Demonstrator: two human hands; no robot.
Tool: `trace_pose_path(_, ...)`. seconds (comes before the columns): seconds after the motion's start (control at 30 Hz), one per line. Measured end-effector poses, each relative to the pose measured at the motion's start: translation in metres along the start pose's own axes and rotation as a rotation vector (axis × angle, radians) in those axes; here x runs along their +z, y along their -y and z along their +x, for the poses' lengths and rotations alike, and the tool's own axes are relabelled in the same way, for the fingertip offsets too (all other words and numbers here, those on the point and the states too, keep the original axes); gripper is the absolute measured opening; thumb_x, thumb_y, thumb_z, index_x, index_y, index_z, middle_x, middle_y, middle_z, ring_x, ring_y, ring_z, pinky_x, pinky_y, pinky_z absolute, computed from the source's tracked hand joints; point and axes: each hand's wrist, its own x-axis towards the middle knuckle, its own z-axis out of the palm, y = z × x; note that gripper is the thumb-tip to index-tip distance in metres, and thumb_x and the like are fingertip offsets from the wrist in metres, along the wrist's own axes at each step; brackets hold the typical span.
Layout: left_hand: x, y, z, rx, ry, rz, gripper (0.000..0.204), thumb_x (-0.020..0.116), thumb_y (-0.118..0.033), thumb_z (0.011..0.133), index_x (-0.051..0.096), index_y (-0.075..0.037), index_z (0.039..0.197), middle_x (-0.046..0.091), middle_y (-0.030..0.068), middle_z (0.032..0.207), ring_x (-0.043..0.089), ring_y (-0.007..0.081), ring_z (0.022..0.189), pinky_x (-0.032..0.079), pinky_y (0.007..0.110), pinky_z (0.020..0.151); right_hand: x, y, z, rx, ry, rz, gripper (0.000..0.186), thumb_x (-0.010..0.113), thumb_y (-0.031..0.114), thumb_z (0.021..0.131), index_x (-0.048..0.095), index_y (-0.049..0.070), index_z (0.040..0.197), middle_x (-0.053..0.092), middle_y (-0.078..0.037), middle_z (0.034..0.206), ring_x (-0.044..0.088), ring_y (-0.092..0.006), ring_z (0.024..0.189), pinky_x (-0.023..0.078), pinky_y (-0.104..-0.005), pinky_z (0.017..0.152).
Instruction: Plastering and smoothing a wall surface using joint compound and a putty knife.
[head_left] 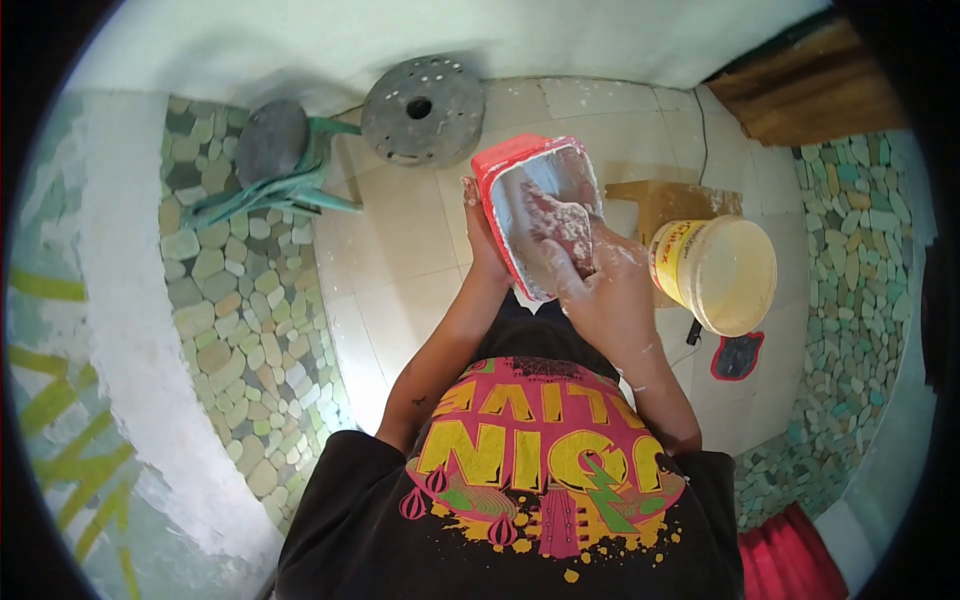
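Observation:
My left hand (484, 238) is closed round the left side of a red plastic tub (508, 153), held tilted in front of my body. White paste or plaster coats the tub's rim and pale inside. In its mouth is a flat reddish-brown scraper (562, 222), speckled with white residue. My right hand (605, 282) grips the scraper by its near end, thumb on top. White smears mark the fingers and wrist of this hand. The left fingers behind the tub are mostly hidden, and so is the scraper's far edge.
A pale yellow bucket (735, 275) stands at the right, beside a brown box-like piece (670, 200). Near it lies a dark, red-edged pad (738, 356). Farther off are a round grey disc with holes (425, 110) and a green stool (290, 185). Pebbled strips border the tiled floor (400, 320).

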Motion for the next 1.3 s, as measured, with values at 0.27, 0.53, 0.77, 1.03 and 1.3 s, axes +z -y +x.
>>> trace_pose_path(0.27, -0.037, -0.102, -0.032, 0.236, -0.065, 0.058, 0.076, 0.034, -0.068, 0.101, 0.050, -0.007, 0.143, 0.058, 0.0154, 0.139, 0.059, 0.0295, 0.122, 0.048, 0.047, 0.106, 0.079, 0.068, 0.021, -0.131, 0.084, 0.011, 0.037, 0.069, 0.011, 0.083, 0.070, 0.008, 0.120, 0.070, -0.016, 0.106, 0.071, -0.0358, 0.085, 0.059, -0.0442, 0.077)
trace_pose_path(0.53, -0.079, -0.143, -0.027, 0.397, -0.127, 0.010, 0.081, 0.025, -0.070, 0.102, 0.044, -0.007, 0.149, 0.053, 0.0158, 0.146, 0.054, 0.0330, 0.131, 0.042, 0.047, 0.112, 0.118, 0.100, 0.057, -0.213, 0.218, 0.037, 0.037, 0.067, 0.008, 0.084, 0.070, 0.009, 0.121, 0.070, -0.018, 0.101, 0.070, -0.0368, 0.087, 0.058, -0.0452, 0.077)
trace_pose_path(0.77, -0.080, -0.173, 0.010, 0.533, -0.196, 0.105, 0.085, 0.022, -0.072, 0.100, 0.042, -0.006, 0.150, 0.048, 0.0158, 0.150, 0.049, 0.0331, 0.136, 0.039, 0.049, 0.114, 0.154, 0.121, 0.101, -0.129, 0.247, 0.103, 0.021, 0.069, 0.009, 0.088, 0.072, 0.000, 0.107, 0.071, -0.023, 0.089, 0.070, -0.0387, 0.080, 0.054, -0.0416, 0.070)
trace_pose_path(1.03, -0.134, -0.192, 0.087, 0.604, -0.202, -0.011, 0.084, 0.023, -0.073, 0.100, 0.043, -0.008, 0.149, 0.049, 0.0140, 0.148, 0.048, 0.0322, 0.136, 0.039, 0.049, 0.114, 0.197, 0.107, 0.168, -0.248, 0.083, 0.096, 0.028, 0.069, 0.005, 0.084, 0.070, 0.002, 0.112, 0.072, -0.019, 0.096, 0.071, -0.0389, 0.084, 0.057, -0.0452, 0.073)
trace_pose_path(1.3, -0.236, -0.215, 0.172, 0.317, -0.167, -0.406, 0.078, 0.029, -0.073, 0.099, 0.040, -0.016, 0.151, 0.045, 0.0129, 0.150, 0.047, 0.0338, 0.135, 0.037, 0.051, 0.115, 0.163, 0.114, 0.275, -0.355, 0.326, 0.119, 0.032, 0.069, 0.002, 0.077, 0.075, 0.009, 0.108, 0.075, -0.009, 0.102, 0.070, -0.0304, 0.088, 0.058, -0.0392, 0.076)
